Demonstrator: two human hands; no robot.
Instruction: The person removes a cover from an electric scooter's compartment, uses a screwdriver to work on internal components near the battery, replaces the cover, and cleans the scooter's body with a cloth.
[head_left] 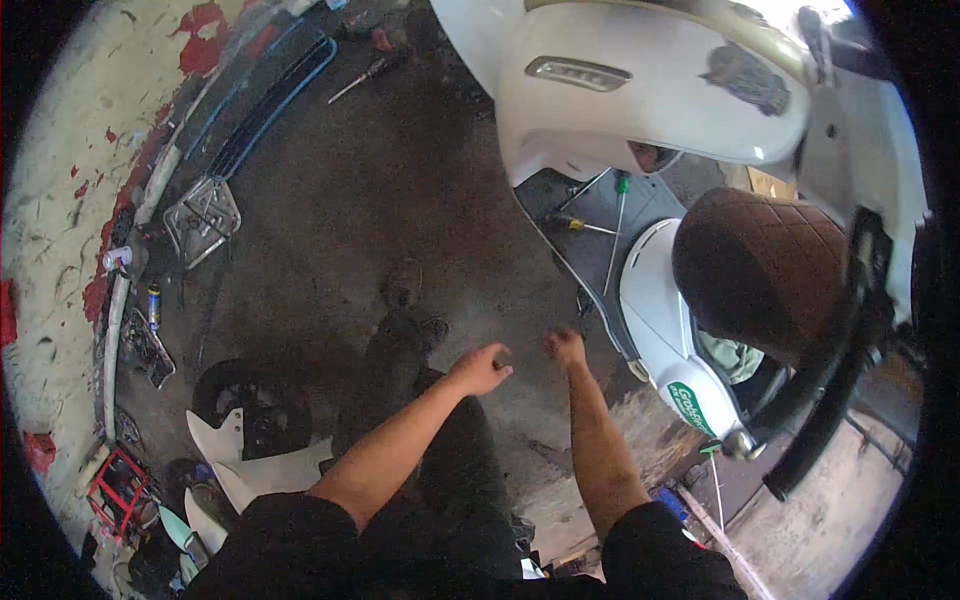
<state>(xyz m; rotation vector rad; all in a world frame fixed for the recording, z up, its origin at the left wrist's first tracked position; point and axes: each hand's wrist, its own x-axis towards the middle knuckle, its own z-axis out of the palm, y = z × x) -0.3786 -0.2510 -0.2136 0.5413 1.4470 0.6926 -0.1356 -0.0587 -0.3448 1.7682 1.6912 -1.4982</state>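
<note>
My left hand (482,370) is raised over the dark floor in front of me, fingers curled toward the thumb. Something small and dark shows at its fingertips, too small to name. A short gap to the right, my right hand (565,347) has its fingers bent in, and what they hold, if anything, is hidden. Nearest to it stands a white scooter (655,290) with a brown quilted seat (760,265). On its footboard lie a long green-handled screwdriver (617,225) and a yellow-handled screwdriver (578,224). Neither hand touches the scooter.
A wheel with a tire (250,405) and a white body panel (265,470) lie at left. Along the peeling wall (75,200) are a metal rack (203,220), a spray can (154,305) and a red frame (120,490). A green T-handle tool (714,470) stands at lower right.
</note>
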